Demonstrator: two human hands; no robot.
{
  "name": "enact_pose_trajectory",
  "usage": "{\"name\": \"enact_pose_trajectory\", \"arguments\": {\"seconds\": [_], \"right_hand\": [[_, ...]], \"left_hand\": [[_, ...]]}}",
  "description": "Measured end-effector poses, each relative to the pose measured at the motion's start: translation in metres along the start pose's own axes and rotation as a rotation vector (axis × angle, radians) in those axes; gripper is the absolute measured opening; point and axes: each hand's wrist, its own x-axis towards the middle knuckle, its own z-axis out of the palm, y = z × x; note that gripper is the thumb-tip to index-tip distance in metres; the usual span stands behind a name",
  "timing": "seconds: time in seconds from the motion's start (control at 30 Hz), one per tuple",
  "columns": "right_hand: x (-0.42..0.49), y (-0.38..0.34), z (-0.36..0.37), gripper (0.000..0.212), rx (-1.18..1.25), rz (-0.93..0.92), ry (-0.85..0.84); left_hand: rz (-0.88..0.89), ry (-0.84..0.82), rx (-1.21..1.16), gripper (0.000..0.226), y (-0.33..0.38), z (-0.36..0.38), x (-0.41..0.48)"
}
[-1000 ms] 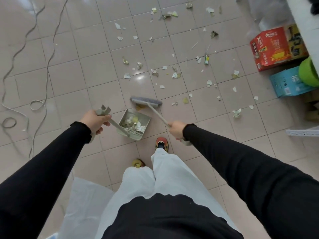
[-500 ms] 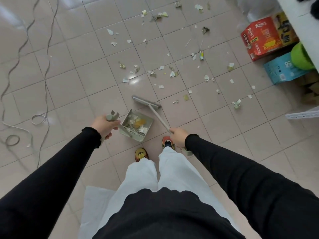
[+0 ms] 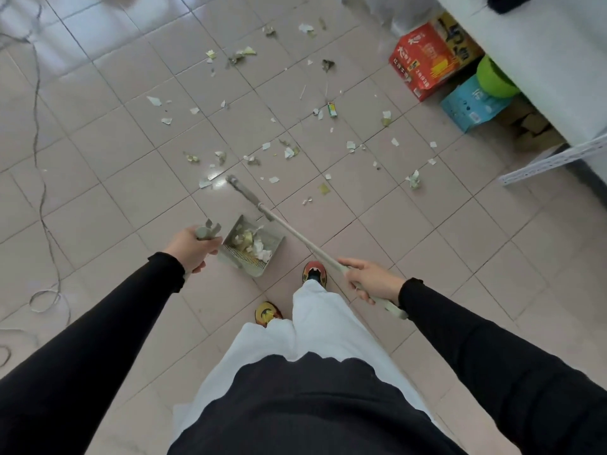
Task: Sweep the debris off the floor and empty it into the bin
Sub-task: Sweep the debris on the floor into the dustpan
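Observation:
My left hand (image 3: 192, 249) grips the top of the grey dustpan's handle. The dustpan (image 3: 274, 239) rests on the tiled floor just right of that hand and holds a heap of paper scraps. My right hand (image 3: 371, 279) grips the long pale handle of the broom (image 3: 295, 229). The broom's grey head (image 3: 244, 192) lies on the floor beyond the dustpan, near scattered debris. Paper scraps and wrappers (image 3: 289, 152) are strewn over the tiles ahead. No bin is in view.
A red carton (image 3: 430, 57), a blue box (image 3: 469, 105) and a green bowl (image 3: 492, 78) sit under a white table (image 3: 542, 54) at the right. Cables (image 3: 39, 178) trail along the left. A white perforated rail (image 3: 555, 160) sticks out at the right. My feet (image 3: 313, 272) stand behind the dustpan.
The broom head has swung away from the dustpan's mouth and turned, now pointing out toward the debris. My right hand has moved right. The dustpan stays in place.

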Motion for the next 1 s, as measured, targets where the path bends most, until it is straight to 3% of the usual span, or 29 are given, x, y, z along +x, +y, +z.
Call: {"name": "enact_pose_trajectory", "arguments": {"seconds": [0.2,0.43,0.67,0.83,1.0], "right_hand": [[0.014,0.003,-0.029,0.058,0.052,0.025,0.24],[0.064,-0.022,-0.093,0.055,0.001,0.089,0.4],[0.099,-0.035,-0.114,0.046,-0.141,0.176,0.337],[0.043,-0.001,-0.102,0.046,-0.135,0.219,0.117],[-0.028,0.02,-0.115,0.05,-0.003,0.19,0.086]], "left_hand": [[0.102,-0.082,0.124,0.022,0.044,0.013,0.029],[0.164,-0.135,0.233,0.018,0.1,0.035,0.059],[0.116,-0.161,0.271,0.021,0.131,0.064,0.077],[0.136,-0.133,0.319,0.022,0.146,0.08,0.074],[0.122,-0.114,0.267,0.018,0.149,0.09,0.069]]}}
